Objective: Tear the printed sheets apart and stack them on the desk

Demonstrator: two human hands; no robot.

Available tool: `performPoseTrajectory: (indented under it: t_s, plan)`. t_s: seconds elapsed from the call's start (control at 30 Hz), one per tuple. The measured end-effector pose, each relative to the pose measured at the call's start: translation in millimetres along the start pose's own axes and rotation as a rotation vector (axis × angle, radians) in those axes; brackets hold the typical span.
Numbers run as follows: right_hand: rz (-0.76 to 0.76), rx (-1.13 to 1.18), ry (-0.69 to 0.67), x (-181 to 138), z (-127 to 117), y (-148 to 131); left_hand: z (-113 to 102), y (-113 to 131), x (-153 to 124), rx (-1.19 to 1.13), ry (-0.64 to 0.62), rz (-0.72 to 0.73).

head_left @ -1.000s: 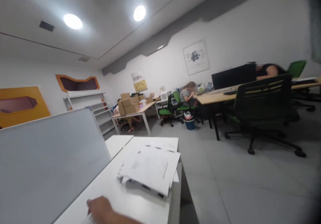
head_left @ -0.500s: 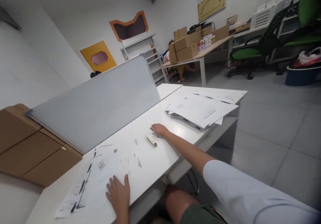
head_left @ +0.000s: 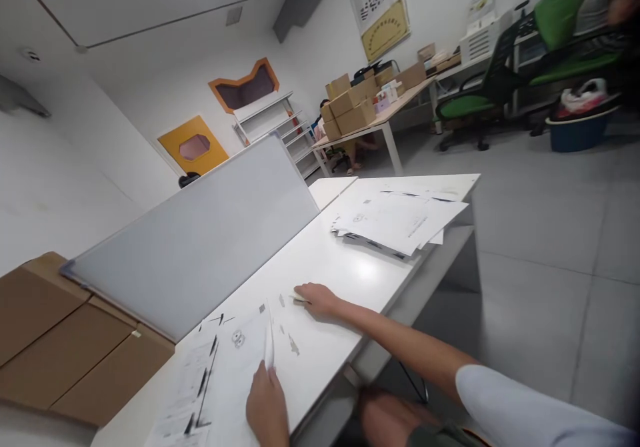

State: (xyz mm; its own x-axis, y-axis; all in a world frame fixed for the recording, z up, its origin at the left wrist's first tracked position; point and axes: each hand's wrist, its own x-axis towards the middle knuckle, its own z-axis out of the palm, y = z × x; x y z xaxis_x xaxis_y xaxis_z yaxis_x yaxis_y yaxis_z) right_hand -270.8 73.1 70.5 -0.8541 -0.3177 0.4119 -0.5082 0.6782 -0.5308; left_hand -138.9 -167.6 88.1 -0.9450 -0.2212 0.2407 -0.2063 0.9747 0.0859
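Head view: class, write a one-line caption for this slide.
At a white desk, the left hand lifts a printed sheet's edge while the right hand covers a small pale object.

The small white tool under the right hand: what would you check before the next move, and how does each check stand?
1. Right hand on the small white tool: ok, fingers cover it.
2. Tool actually gripped: cannot tell.
3. Left hand on the near sheet: ok, its right edge is lifted.
4. Space between the hands on the white desk: ok, only small scraps.
5. Far paper stack: not ok, it overhangs the desk edge.
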Motion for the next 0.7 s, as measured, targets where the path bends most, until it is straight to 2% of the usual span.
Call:
performPoseTrajectory:
  t_s: [0.17,0.37,0.53,0.7]
  plan:
    - [-0.124,0.079,-0.065,-1,4,-15,-2,2,3,-0.058,-0.068,0.046]
    - [-0.225,0.203,-0.159,19,22,-35,10,-1,4,-0.023,0.023,0.107]
    - [-0.221,0.3,-0.219,41,46,-51,25,-10,3,0.009,0.092,0.119]
    - [-0.167,0.318,-0.183,35,55,-50,28,-12,-1,0.005,0.074,0.09]
